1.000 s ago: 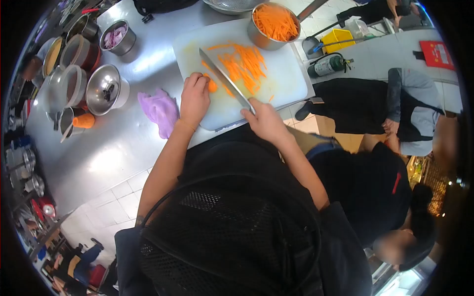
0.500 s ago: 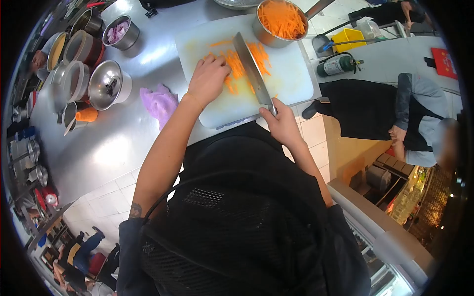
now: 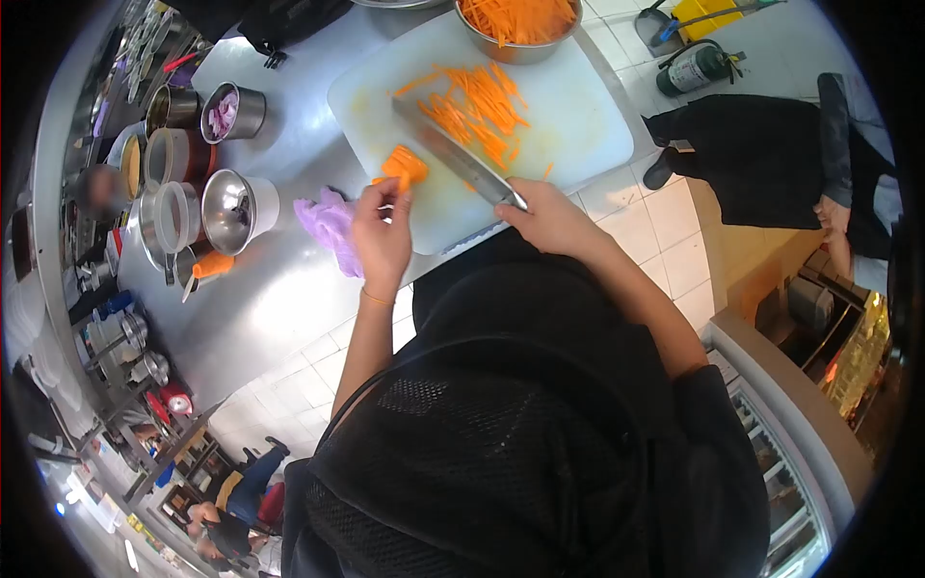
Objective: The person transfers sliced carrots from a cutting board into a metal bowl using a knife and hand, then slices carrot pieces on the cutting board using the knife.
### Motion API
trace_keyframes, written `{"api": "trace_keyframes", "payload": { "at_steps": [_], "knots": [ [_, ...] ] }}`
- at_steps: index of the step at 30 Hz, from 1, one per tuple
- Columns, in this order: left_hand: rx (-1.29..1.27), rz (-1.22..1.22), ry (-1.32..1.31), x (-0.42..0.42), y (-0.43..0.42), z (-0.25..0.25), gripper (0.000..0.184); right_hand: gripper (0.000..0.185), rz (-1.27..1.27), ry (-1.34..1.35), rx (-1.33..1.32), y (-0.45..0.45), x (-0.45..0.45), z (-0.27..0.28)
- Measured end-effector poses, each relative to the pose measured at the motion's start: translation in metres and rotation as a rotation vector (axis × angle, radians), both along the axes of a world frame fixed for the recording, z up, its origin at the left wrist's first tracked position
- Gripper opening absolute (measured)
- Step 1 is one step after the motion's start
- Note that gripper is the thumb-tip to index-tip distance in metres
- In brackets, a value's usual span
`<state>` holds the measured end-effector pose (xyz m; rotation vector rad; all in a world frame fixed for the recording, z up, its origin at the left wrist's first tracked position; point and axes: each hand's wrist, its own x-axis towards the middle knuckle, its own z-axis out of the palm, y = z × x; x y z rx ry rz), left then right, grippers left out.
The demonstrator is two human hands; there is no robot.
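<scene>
My right hand (image 3: 544,217) is closed on the handle of a knife (image 3: 458,154), whose wide blade lies across the white cutting board (image 3: 578,144), pointing up and left. My left hand (image 3: 382,236) pinches a small stack of orange carrot slices (image 3: 403,166) at the board's left side. Thin carrot strips (image 3: 482,106) are spread on the board beyond the blade. A metal pot of shredded carrot (image 3: 520,21) stands at the board's far edge. Left of my left hand lies a crumpled purple cloth (image 3: 330,229).
On the metal table (image 3: 279,183) at left are a bowl of cut onion (image 3: 231,111), a steel bowl (image 3: 231,207), several containers and an orange-handled tool (image 3: 214,264). A person (image 3: 737,159) stands at right, near a fire extinguisher (image 3: 696,69).
My left hand has moved from the loose strips back to the board's left side and now pinches carrot slices. The knife has shifted left and tilted more. The camera view has turned.
</scene>
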<state>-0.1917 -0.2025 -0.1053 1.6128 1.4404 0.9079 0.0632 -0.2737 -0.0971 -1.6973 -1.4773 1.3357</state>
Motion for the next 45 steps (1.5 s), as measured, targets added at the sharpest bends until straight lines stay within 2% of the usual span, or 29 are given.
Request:
{"api": "trace_keyframes", "payload": {
  "at_steps": [1, 2, 3, 4, 6, 9, 15, 16, 18, 20, 21, 23, 24, 27, 29, 30, 33, 35, 38, 41, 43, 45],
  "knots": [
    [-0.002, 0.013, 0.001, 0.011, -0.004, 0.004, 0.014, 0.025, -0.021, -0.014, 0.030, 0.001, 0.005, 0.001],
    [-0.016, -0.099, 0.042, 0.020, -0.008, 0.010, 0.014, 0.025, -0.005, -0.013, 0.025, 0.002, 0.012, 0.005],
    [-0.027, -0.209, 0.082, 0.028, -0.011, 0.013, 0.016, 0.028, -0.050, -0.019, -0.079, 0.008, 0.018, 0.018],
    [-0.025, -0.188, 0.081, 0.035, -0.009, 0.010, 0.016, 0.031, -0.094, -0.028, -0.180, 0.013, 0.023, 0.025],
    [0.242, -0.491, 0.365, 0.048, 0.005, 0.004, 0.024, 0.031, -0.065, -0.092, -0.095, 0.018, 0.028, 0.025],
    [0.296, -0.589, 0.454, 0.060, 0.020, 0.008, 0.028, 0.030, -0.038, -0.183, 0.016, 0.019, 0.028, 0.036],
    [0.315, -0.451, 0.373, 0.046, 0.012, 0.005, 0.024, 0.025, 0.015, -0.235, -0.029, -0.002, 0.011, 0.040],
    [0.311, -0.462, 0.382, 0.047, 0.011, -0.004, 0.024, 0.027, 0.006, -0.273, -0.005, -0.009, 0.011, 0.028],
    [0.495, -0.595, 0.365, 0.045, 0.019, -0.022, 0.021, 0.036, -0.012, -0.290, 0.049, -0.009, 0.010, 0.016],
    [0.472, -0.623, 0.365, 0.051, 0.020, -0.036, 0.016, 0.044, -0.032, -0.260, 0.073, -0.011, 0.010, 0.019],
    [0.469, -0.610, 0.461, 0.054, 0.022, -0.031, 0.019, 0.041, -0.053, -0.251, 0.194, -0.010, 0.008, 0.017],
    [0.350, -0.502, 0.544, 0.060, 0.015, -0.017, 0.027, 0.040, -0.022, -0.291, 0.075, -0.009, 0.009, 0.010],
    [0.254, -0.382, 0.428, 0.065, 0.009, -0.011, 0.026, 0.040, -0.017, -0.274, 0.084, -0.002, 0.002, 0.014],
    [0.091, -0.309, 0.357, 0.069, 0.001, -0.008, 0.026, 0.040, -0.081, -0.280, -0.059, -0.011, 0.003, 0.012],
    [0.215, -0.326, 0.204, 0.062, 0.001, -0.024, 0.025, 0.040, -0.121, -0.256, 0.148, -0.015, 0.001, -0.002],
    [0.233, -0.367, 0.204, 0.058, 0.002, -0.029, 0.021, 0.042, -0.116, -0.256, 0.162, -0.017, 0.000, -0.005],
    [0.401, -0.496, 0.250, 0.050, 0.011, -0.027, 0.019, 0.036, -0.082, -0.285, 0.098, -0.013, -0.002, 0.016],
    [0.379, -0.517, 0.268, 0.051, 0.015, -0.022, 0.018, 0.028, -0.010, -0.306, -0.014, -0.007, -0.003, 0.044],
    [0.375, -0.539, 0.261, 0.055, 0.021, -0.022, 0.016, 0.025, -0.023, -0.292, -0.069, -0.005, -0.011, 0.049],
    [0.333, -0.510, 0.268, 0.058, 0.020, -0.021, 0.013, 0.026, -0.023, -0.304, -0.003, -0.008, -0.014, 0.043],
    [0.387, -0.491, 0.262, 0.058, 0.021, -0.024, 0.005, 0.026, 0.002, -0.307, -0.037, -0.009, -0.014, 0.057],
    [0.405, -0.483, 0.255, 0.059, 0.019, -0.026, 0.007, 0.026, 0.018, -0.311, -0.074, -0.014, -0.015, 0.068]
  ]
}}
